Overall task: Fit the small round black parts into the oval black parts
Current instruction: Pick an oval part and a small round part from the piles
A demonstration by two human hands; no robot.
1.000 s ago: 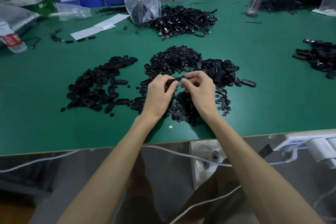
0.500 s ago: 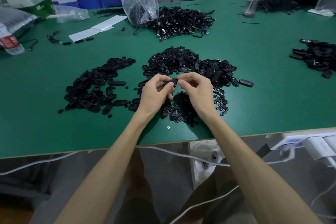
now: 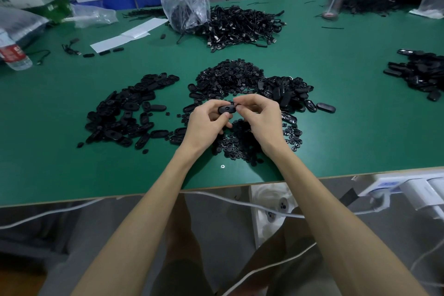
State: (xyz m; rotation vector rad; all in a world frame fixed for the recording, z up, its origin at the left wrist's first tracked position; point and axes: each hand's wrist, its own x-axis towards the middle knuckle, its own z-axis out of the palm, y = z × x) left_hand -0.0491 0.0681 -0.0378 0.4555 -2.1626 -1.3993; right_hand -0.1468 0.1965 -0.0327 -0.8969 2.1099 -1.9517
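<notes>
Your left hand (image 3: 206,122) grips an oval black part (image 3: 225,110); your right hand (image 3: 259,118) pinches its near end, above the small round parts (image 3: 240,145)

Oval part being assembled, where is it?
Head view, centre: the oval part is gripped by the left hand, the right hand pinching its right end, above the pile of round parts.

Since the earlier frames, the oval part (image 3: 225,110) has turned face-up and come into plain view in the left hand (image 3: 204,122), and the right hand (image 3: 259,120) fingertips (image 3: 240,107) now pinch its right end
</notes>
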